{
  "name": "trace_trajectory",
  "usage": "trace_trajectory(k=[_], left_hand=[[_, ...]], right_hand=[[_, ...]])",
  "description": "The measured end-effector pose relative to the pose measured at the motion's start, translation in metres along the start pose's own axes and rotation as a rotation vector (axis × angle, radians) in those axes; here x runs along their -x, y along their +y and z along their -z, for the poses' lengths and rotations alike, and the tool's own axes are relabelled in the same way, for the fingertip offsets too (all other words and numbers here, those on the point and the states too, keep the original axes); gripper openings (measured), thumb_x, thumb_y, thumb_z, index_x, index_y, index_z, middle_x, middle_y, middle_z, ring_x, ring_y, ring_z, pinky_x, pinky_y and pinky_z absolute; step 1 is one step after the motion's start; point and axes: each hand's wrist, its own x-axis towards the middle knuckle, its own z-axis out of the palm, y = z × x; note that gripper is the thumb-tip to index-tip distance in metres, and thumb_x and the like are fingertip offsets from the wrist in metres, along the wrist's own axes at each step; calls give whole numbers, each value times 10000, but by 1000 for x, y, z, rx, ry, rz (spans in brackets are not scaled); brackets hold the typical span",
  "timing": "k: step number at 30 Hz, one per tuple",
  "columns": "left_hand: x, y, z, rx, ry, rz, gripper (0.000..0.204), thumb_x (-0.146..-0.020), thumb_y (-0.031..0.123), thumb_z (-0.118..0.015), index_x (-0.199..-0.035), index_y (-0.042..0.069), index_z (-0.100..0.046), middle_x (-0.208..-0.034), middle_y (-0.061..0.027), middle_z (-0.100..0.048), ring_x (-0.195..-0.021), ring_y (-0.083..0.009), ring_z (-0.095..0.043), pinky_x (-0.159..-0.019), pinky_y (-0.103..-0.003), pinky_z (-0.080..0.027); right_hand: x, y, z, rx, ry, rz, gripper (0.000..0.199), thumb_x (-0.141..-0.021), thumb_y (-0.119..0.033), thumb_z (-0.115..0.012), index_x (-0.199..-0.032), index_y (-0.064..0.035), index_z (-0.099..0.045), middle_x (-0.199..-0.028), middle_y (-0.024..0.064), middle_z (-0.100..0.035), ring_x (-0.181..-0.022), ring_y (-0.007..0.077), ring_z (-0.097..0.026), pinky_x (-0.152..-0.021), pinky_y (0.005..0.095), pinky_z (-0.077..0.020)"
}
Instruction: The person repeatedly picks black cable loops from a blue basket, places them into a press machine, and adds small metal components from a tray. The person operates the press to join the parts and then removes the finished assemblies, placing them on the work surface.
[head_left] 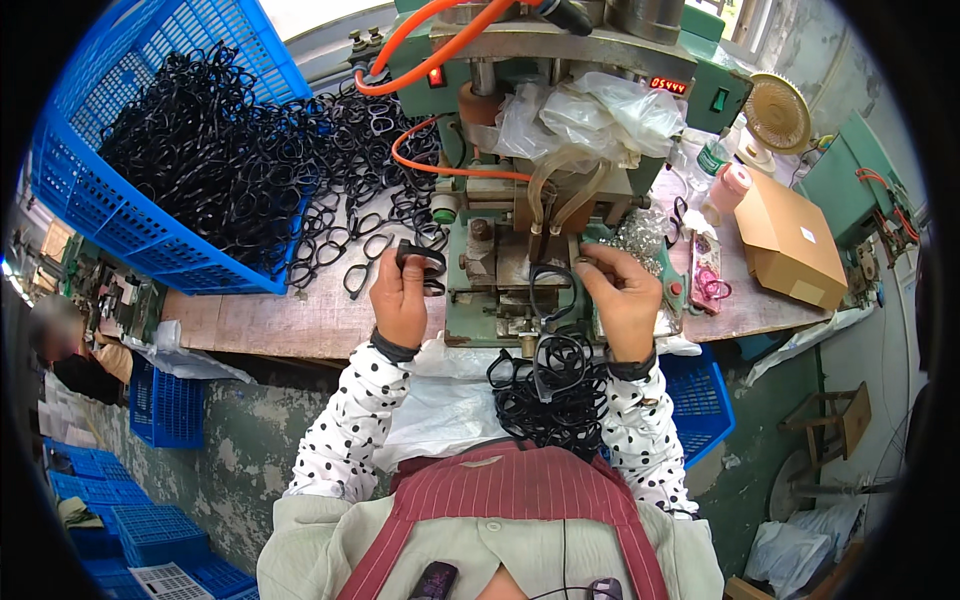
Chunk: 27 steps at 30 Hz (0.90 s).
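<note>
My left hand is closed on a black eyeglass frame, held just left of the green press machine. A second eyeglass frame sits at the machine's metal fixture, below two clear tubes. To the right of that frame is my right hand, its thumb and forefinger pinched together; what is between them, if anything, is too small to name. Beyond this hand lies a heap of small shiny metal parts. Several black frames are piled in front of my lap, under the machine's front edge.
A blue plastic crate full of black frames tips onto the table's left, with loose frames around it. At the right are a cardboard box, a pink bottle and a phone. Another person is at far left.
</note>
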Motion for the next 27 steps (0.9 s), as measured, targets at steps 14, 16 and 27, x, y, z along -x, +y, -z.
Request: trace_trajectory(k=[14, 16, 27], left_hand=[[2, 62, -16, -60, -376, -791, 276, -936, 4, -520, -1213, 10, -520, -1061, -173, -649, -925, -320, -633, -847, -416, -490], [8, 59, -31, -4, -441, -925, 524, -712, -12, -639, -1229, 19, -563, -1156, -165, -630, -993, -326, -643, -862, -449, -509], [17, 48, -57, -141, -602, -943, 436, -767, 9, -627, -1202, 24, -595, -1243, -133, -602, -1050, -294, -614, -952, -450, -499]], right_hand=[[3, 13, -52, -58, 118, 149, 395, -781, 29, -709, -1118, 26, -504, -811, 155, -693, -684, 132, -651, -615, 248, -497], [3, 8, -44, 85, 73, 186, 413, -775, 14, -726, -1128, 25, -513, -822, 161, -690, -681, 149, -657, -606, 253, -502], [-27, 108, 84, 1058, 135, 197, 264, -724, -211, -774, -965, -162, -679, -963, 39, -668, -1000, 279, -572, -849, 412, -419]])
